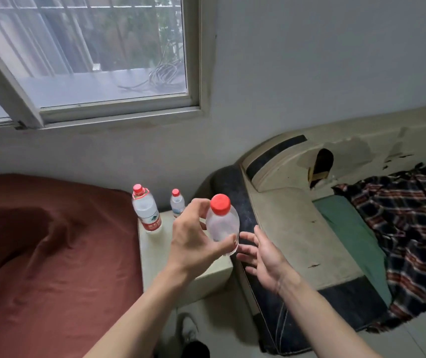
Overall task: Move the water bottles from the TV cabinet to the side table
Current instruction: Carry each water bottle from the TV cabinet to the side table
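My left hand (193,239) grips a clear water bottle (222,223) with a red cap, held upright in the air above the right part of the pale side table (155,257). My right hand (261,254) hovers just right of that bottle, fingers spread, holding nothing. Two more red-capped bottles stand on the table's far end: a larger one with a red label (146,210) at the left and a smaller one (177,202) behind my left hand. The TV cabinet is out of view.
A bed with a rust-red cover (51,254) borders the table's left side. A worn cream bed frame (292,228) with a plaid blanket (408,228) lies to the right. A window (98,60) sits above. A shoe (188,329) is on the floor below.
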`<state>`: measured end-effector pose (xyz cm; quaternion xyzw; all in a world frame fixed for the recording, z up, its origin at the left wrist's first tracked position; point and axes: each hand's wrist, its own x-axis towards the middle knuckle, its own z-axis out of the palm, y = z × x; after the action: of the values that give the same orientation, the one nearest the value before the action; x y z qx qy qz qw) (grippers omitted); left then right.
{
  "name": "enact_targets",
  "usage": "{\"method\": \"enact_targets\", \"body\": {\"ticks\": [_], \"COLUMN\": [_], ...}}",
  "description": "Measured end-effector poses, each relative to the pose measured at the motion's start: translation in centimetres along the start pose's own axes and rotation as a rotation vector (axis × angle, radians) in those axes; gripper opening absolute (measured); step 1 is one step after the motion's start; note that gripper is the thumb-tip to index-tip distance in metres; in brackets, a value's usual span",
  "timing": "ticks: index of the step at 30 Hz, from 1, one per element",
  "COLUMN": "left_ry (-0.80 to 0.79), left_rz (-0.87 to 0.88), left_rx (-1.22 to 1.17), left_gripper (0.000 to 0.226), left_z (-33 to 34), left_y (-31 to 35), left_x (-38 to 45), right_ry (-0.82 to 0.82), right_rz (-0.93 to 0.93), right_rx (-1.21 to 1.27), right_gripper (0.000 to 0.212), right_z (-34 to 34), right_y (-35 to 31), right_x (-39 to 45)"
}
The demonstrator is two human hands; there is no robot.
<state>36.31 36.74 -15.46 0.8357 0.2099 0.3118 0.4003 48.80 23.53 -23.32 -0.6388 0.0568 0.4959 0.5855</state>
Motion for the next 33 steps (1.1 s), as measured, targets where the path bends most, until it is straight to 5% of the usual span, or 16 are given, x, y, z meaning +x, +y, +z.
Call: {"method": "enact_targets", "body": {"ticks": [11, 33], "left_ry": [-0.06, -0.127], "left_rz": [-0.027, -0.294], "left_rx": [-0.086, 0.062], "left_gripper": [0.057, 0.055], "left_z": [0.1, 8.7], "left_y": [-7.2, -17.3], "left_x": [8.5, 18.7], "right_ry": [0.098, 0.009], "right_rz": [0.025, 0.102], "right_rx": [-0.056, -0.275], "right_gripper": [0.06, 0.055], "right_z": [3.5, 1.7], "right_y": [-5.2, -12.6], "right_x": [7.7, 22.1]}}
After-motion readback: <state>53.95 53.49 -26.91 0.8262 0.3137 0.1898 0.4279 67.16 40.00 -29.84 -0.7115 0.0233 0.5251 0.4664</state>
